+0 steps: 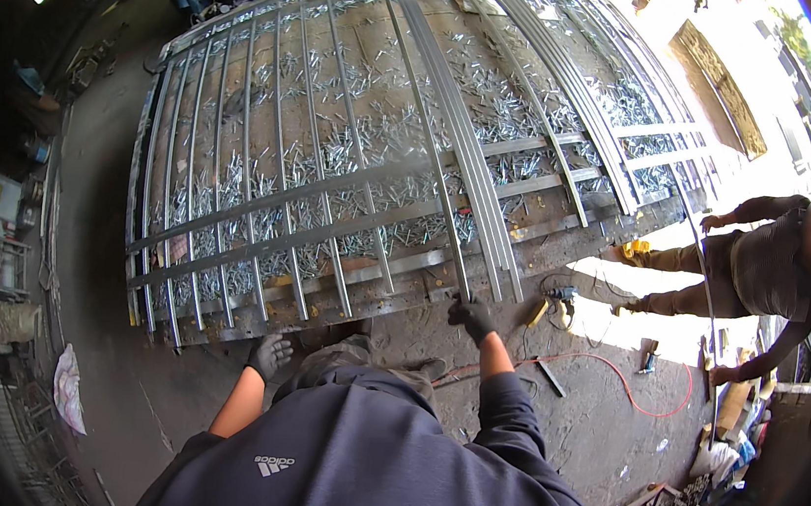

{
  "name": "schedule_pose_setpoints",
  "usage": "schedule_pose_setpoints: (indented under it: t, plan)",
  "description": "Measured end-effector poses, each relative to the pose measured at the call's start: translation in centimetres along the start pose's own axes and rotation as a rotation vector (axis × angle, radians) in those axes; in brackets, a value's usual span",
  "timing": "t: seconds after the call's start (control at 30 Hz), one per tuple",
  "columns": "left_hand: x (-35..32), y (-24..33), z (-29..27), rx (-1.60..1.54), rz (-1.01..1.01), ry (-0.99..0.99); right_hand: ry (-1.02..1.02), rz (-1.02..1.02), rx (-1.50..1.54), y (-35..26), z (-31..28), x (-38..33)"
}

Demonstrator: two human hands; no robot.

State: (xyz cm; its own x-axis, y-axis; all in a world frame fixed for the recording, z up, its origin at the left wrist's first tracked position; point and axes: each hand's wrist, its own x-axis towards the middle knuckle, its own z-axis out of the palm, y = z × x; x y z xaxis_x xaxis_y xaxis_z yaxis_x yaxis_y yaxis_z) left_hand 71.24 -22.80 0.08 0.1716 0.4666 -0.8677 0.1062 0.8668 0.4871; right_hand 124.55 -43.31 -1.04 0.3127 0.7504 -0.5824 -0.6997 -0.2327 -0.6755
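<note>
In a dark glove, my right hand [473, 317] is closed around the near end of a long metal stud [439, 173]. That stud slants away from me across a wide metal frame [278, 198] of parallel studs and cross rails. My left hand [269, 355], also gloved, is held just off the frame's near edge with its fingers stretched out and nothing in them. Right beside the held stud lies a bundle of closely set studs [469, 151]. Loose screws or similar small metal pieces [403, 134] are scattered thickly beneath the frame.
At the right a co-worker [765, 261] grips a long thin metal strip [707, 275]. A red hose [631, 383] curls over the floor near a power tool [649, 358] and a yellow-and-black tool [540, 313]. A white-and-pink cloth [68, 388] lies at the left.
</note>
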Motion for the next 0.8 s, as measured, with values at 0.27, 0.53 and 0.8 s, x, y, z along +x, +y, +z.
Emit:
schedule_pose_setpoints:
  t: [0.27, 0.53, 0.8]
  plan:
    - [0.9, -0.4, 20.9, 0.096, -0.003, -0.353, 0.012, 0.482, -0.804, 18.1, -15.8, -32.2]
    - [2.3, -11.6, 36.8, 0.261, -0.15, -0.438, 0.246, 0.295, -0.235, 21.3, -14.6, -39.1]
    - [3.9, -12.3, 42.9, -0.183, -0.152, -0.512, 0.651, 0.488, -0.369, 27.9, -15.8, -50.1]
